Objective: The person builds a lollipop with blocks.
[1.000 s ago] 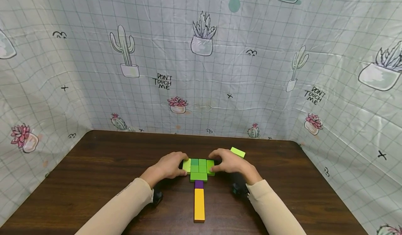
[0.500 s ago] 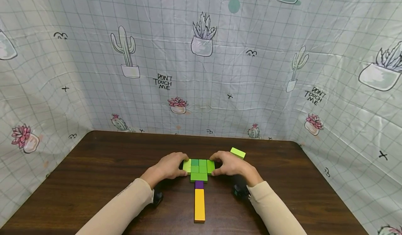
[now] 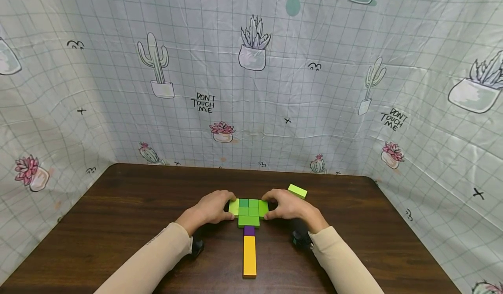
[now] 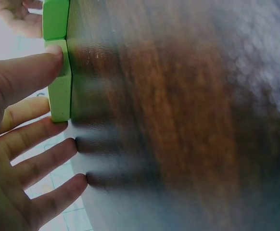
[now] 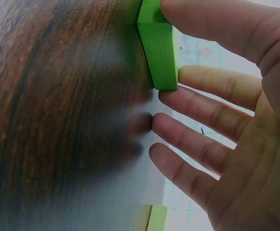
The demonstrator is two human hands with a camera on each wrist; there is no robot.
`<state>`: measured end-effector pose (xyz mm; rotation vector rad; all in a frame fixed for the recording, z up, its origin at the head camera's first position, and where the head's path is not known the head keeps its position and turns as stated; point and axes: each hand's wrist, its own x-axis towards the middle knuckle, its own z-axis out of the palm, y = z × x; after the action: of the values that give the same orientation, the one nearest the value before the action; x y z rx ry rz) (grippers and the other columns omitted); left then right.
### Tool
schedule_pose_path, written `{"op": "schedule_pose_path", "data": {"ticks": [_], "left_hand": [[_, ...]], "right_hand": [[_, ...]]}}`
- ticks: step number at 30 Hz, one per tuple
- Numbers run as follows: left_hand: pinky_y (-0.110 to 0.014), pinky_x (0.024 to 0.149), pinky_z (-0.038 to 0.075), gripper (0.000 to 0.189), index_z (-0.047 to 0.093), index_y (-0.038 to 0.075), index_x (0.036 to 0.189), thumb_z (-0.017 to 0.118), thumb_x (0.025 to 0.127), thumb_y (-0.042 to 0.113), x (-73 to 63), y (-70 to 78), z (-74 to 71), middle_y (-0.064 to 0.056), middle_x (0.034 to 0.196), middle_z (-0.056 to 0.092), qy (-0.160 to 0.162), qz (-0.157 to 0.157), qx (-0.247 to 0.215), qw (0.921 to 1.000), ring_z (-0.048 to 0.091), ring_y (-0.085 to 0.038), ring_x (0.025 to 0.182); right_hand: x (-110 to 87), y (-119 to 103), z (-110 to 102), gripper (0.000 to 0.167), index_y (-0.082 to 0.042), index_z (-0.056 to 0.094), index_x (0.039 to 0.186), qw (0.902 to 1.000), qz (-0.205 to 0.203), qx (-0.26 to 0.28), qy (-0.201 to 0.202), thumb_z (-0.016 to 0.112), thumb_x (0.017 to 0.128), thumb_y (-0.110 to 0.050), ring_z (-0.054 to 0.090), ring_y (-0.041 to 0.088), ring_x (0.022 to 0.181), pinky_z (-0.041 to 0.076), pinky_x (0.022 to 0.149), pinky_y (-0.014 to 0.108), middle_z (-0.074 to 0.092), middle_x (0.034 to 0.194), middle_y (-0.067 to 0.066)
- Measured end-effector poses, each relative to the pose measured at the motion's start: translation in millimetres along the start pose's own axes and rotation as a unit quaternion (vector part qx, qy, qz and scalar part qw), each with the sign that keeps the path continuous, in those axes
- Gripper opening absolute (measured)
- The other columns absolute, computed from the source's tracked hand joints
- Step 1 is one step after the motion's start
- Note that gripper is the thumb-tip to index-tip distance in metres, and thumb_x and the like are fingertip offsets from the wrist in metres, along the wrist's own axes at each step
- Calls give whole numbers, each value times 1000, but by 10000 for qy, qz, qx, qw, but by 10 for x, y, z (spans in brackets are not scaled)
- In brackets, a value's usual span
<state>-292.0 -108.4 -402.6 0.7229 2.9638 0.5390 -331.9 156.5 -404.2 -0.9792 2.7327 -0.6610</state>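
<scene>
**Squeeze on green block row: risk of buckling or skewing**

Dark wood table (image 3: 118,206), cactus-print sheet behind. Landmark: green block cluster (image 3: 249,209), mid-table. Left hand (image 3: 212,207) on its left end, thumb pad (image 4: 53,60) against the light green end block (image 4: 60,91), other fingers spread and loosely bent onto the table, not wrapped round anything. Right hand (image 3: 287,204) on the cluster's right end, thumb over the end block (image 5: 158,48), fingers part-open, resting beside it. Both press inward; neither really grasps.

Purple block (image 3: 249,230) touches the cluster's near edge, yellow block (image 3: 249,255) runs on toward the person from it. Loose green block (image 3: 297,191) lies just beyond the cluster's right end, behind the right hand.

Risks, judged:
- Uneven push from one side likely slides the whole cluster sideways off the purple block, breaking the line.
- Too hard a squeeze could pop a middle block up or twist the row.
- Right-hand knuckles sit near the loose block; a backward move may knock it.
</scene>
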Motion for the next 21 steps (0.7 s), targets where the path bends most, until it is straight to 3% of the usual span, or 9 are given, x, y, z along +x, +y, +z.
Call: {"op": "schedule_pose_path", "data": {"ticks": [13, 17, 21], "left_hand": [[-44, 94, 45, 49, 60, 7, 124, 77, 82, 28, -6, 3, -5, -11, 123, 58, -8, 1, 0, 10000, 54, -29, 113], [-45, 94, 44, 49, 60, 6, 123, 77, 82, 28, -5, 3, 2, -11, 123, 59, 0, 17, 9, 10000, 55, -29, 113], [-44, 94, 45, 50, 60, 7, 124, 76, 82, 28, -4, -3, 5, -11, 123, 59, 0, 2, 32, 10000, 55, -29, 113]], "right_hand": [[3, 30, -22, 55, -6, 61, 124, 9999, 9, 152, -59, 78, 78, -32, 58, 25, 108, 46, 92, 42, 61, 120, 7], [-15, 73, -84, 55, -5, 61, 125, 9993, 189, 294, 131, 76, 81, -33, 56, 26, 111, 46, 92, 44, 59, 123, 7], [-39, 131, -158, 48, -4, 61, 124, 9975, 426, 106, 560, 73, 84, -30, 56, 28, 113, 46, 92, 46, 60, 123, 8]]}}
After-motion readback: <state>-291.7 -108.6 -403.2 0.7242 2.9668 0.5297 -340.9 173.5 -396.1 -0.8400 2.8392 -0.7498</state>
